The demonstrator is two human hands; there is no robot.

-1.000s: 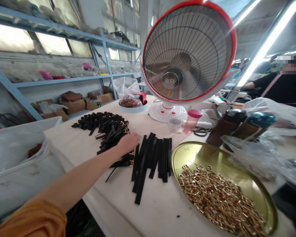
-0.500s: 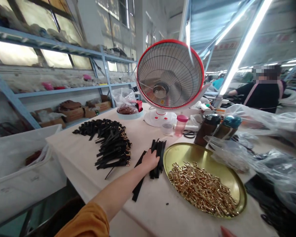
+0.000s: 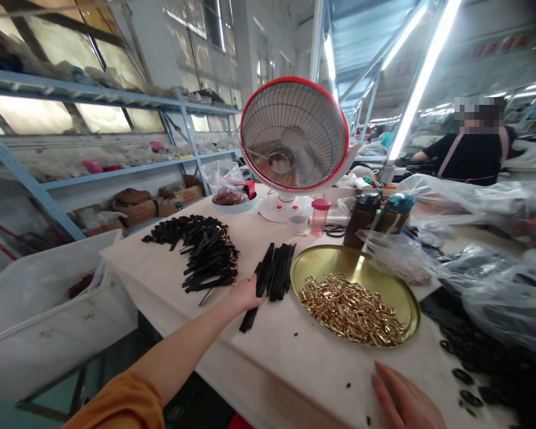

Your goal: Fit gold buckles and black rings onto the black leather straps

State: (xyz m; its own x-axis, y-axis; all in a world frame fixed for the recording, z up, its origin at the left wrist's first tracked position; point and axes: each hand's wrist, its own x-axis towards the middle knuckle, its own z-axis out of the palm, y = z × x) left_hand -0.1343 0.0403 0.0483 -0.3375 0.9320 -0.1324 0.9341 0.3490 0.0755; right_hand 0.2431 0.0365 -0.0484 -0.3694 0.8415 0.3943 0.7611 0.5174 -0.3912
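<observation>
my left hand is against the black strips, beside the gold tray; i can't tell whether it grips one; my right hand is empty, fingers slightly parted; a careless drag could scatter the strips, since they lie loose and overlapping

Left forearm reached toward 2 o'clock, bare; left hand was back-up, grip unclear. Right hand sat near 5 o'clock, wrist cut off, fingers loosely parted, pointing toward 10.
</observation>
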